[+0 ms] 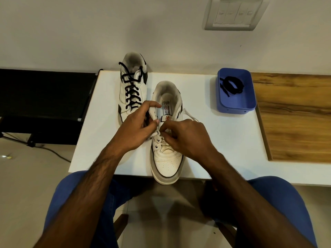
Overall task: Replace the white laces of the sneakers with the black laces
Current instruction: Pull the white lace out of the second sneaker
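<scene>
We judge the limp, light white cotton lace best drawn near its eyelets; our right hand pinches it on the near white leather sneaker, at 6 o'clock of the white tabletop; our left hand grips the upper.

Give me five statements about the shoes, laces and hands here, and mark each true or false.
1. The far sneaker has black laces. True.
2. The blue tray is empty. False: a coiled black lace lies in it.
3. Both hands are at the near sneaker. True: left hand holds its side, right hand pinches the white lace.
4. The near sneaker's white lace is fully removed. False: it still runs through eyelets.
5. The tray sits between the sneakers. False: it stands to their right.
</scene>
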Action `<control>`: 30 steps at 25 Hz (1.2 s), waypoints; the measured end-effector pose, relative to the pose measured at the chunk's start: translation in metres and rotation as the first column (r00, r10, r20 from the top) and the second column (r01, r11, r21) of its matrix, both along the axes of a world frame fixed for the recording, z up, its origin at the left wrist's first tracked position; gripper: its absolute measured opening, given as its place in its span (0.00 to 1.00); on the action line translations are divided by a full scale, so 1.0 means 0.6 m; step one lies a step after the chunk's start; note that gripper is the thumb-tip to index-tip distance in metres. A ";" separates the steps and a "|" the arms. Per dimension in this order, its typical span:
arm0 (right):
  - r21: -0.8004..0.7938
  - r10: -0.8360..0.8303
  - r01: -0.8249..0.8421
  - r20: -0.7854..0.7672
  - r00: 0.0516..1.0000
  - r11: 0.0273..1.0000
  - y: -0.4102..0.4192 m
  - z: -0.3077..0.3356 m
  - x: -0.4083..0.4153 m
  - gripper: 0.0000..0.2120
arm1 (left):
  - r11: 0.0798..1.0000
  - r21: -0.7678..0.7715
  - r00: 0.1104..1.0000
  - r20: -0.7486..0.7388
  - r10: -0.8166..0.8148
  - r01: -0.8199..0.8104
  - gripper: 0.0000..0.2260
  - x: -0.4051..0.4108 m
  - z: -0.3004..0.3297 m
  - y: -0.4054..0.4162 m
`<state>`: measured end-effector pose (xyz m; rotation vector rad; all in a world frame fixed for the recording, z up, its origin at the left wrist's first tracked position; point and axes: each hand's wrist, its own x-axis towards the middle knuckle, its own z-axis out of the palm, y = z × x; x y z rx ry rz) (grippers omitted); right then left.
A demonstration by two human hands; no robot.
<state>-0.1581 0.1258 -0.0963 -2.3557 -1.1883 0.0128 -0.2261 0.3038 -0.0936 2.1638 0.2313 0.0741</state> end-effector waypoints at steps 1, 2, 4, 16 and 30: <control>-0.019 0.004 -0.004 0.006 1.000 1.000 0.002 0.002 0.002 0.05 | 1.000 0.001 1.000 0.001 -0.002 0.002 0.16 0.001 -0.001 -0.001; -0.030 -0.001 0.002 0.009 1.000 1.000 -0.001 0.006 0.007 0.05 | 1.000 0.001 1.000 0.001 -0.005 0.005 0.16 0.001 -0.001 -0.001; -0.024 -0.052 0.052 0.007 0.999 0.998 -0.018 0.016 0.025 0.05 | 1.000 0.007 1.000 -0.001 -0.010 0.010 0.16 0.001 -0.002 0.001; -0.011 -0.058 0.058 0.011 0.998 0.998 -0.016 0.013 0.024 0.06 | 1.000 0.003 1.000 -0.003 -0.014 0.014 0.16 0.000 -0.003 0.000; -0.231 -0.400 0.365 -0.132 0.907 0.902 -0.064 0.011 0.077 0.21 | 0.761 0.648 0.979 0.133 -0.157 0.034 0.14 0.000 -0.003 -0.020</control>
